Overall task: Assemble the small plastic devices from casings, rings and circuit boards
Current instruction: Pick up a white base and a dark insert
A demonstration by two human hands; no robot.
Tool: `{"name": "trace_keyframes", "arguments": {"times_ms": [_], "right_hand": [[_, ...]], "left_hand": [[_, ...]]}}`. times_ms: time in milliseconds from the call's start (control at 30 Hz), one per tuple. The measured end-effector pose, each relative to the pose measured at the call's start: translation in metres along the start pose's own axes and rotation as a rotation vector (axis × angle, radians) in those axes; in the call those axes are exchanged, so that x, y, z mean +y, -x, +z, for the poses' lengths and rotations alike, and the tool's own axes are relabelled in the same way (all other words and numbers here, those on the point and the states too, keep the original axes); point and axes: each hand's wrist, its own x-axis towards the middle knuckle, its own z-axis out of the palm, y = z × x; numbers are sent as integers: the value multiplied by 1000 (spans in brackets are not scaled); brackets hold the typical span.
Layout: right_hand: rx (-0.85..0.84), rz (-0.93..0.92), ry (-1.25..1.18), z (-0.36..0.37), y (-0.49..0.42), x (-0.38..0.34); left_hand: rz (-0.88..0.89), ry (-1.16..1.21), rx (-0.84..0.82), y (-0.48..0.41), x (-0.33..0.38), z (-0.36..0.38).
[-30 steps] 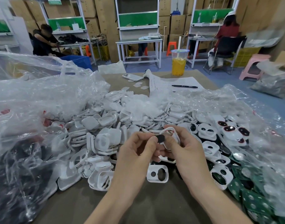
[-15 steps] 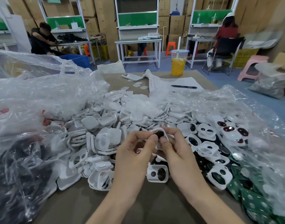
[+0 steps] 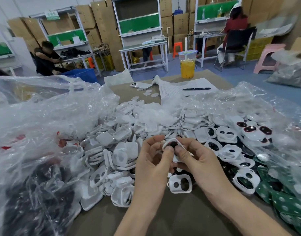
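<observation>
A worker's left hand (image 3: 151, 160) and right hand (image 3: 195, 159) meet above the near edge of a brown table (image 3: 163, 218), both closed in a narrow pinch around one white casing (image 3: 176, 157) held just clear of the pile. The two thumbs sit side by side on its face, pressing at a small black part (image 3: 172, 143) seated in the casing's upper opening, while the curled fingers support it from behind. Directly below the hands, a second loose casing (image 3: 180, 183) with two round holes lies flat on the bare tabletop. A deep heap of white casings (image 3: 122, 137) spreads across the middle of the table, spilling from a crumpled clear plastic bag (image 3: 44, 116) on the left. To the right, under another clear plastic sheet (image 3: 248, 103), lie casings fitted with dark lenses (image 3: 250, 129), and nearer the edge a scatter of green circuit boards (image 3: 282, 198). At the far end of the table stand a lidded cup of orange drink (image 3: 187, 65) with a straw, a sheet of paper (image 3: 173, 90) with a black pen (image 3: 196, 89) on it, and a white phone (image 3: 140, 85) lying back up. Beyond, two people sit at workbenches, one in dark clothes (image 3: 47, 57) at the left and one in a red top (image 3: 236, 23) at the right, before stacked cardboard boxes.
</observation>
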Motion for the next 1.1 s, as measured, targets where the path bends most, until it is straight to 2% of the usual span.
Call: {"name": "trace_keyframes", "arguments": {"times_ms": [200, 467, 700, 933, 1000, 1100], "right_hand": [[9, -4, -6, -1, -1, -2], [62, -5, 69, 1, 0, -1], [78, -36, 127, 0, 0, 1], [-44, -35, 220, -5, -1, 2], [-9, -79, 263, -7, -2, 0], [141, -128, 271, -13, -6, -5]], "left_hand": [[-1, -7, -66, 0, 3, -3], [126, -189, 67, 1, -2, 2], [114, -188, 71, -1, -4, 3], [252, -381, 41, -3, -7, -4], [244, -395, 2, -2, -6, -7], [186, -409, 11, -2, -6, -11]]}}
